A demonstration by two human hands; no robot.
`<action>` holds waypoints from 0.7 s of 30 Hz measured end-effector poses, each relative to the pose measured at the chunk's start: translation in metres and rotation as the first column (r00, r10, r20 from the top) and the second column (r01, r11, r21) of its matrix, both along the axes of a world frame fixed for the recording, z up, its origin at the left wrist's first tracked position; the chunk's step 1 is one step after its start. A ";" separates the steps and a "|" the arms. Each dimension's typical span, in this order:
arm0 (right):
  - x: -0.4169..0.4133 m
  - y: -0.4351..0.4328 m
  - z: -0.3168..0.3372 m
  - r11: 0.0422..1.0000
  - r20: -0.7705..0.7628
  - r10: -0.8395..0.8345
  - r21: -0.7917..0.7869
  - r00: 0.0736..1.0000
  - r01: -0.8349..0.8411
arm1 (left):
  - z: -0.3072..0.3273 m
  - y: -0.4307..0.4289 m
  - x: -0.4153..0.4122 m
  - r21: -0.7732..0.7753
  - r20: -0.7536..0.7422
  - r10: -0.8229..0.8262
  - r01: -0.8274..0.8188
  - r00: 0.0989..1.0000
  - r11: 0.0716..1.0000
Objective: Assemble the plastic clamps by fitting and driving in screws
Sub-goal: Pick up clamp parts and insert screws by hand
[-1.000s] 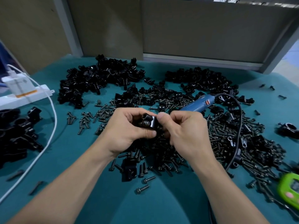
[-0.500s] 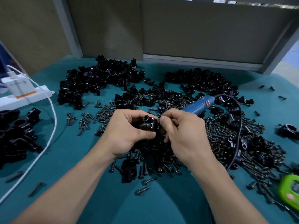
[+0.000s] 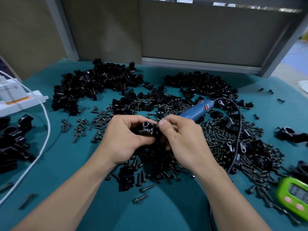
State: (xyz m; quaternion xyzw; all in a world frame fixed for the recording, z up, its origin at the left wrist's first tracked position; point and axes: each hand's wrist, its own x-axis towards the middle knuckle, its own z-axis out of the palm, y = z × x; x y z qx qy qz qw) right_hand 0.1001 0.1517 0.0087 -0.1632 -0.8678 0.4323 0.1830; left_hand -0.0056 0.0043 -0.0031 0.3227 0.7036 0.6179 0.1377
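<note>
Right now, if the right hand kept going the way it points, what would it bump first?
Probably the clamp, gripped by the left hand. The right hand points leftward with its fingertips at the clamp's edge; whether they already touch is unclear.

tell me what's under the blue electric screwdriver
The blue screwdriver lies on loose screws and black clamp parts. Its front end is hidden behind the right hand, so what's beneath there can't be seen.

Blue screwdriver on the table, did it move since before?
No. The blue screwdriver lies where it was, its back end beside the far right clamp pile and its cord looping alike.
</note>
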 end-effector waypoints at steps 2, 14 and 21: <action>0.001 0.001 0.002 0.999 -0.017 0.021 -0.037 1.000 -0.022 | -0.001 0.000 0.000 -0.015 0.001 0.007 -0.007 1.000 1.000; 0.000 0.003 -0.003 0.997 0.052 0.015 0.079 0.999 -0.019 | -0.003 0.003 0.000 -0.045 -0.018 0.009 -0.010 1.000 0.999; -0.007 -0.004 -0.007 0.998 0.035 -0.037 0.061 0.999 0.035 | -0.004 0.000 0.004 -0.055 -0.171 0.101 -0.112 0.980 0.992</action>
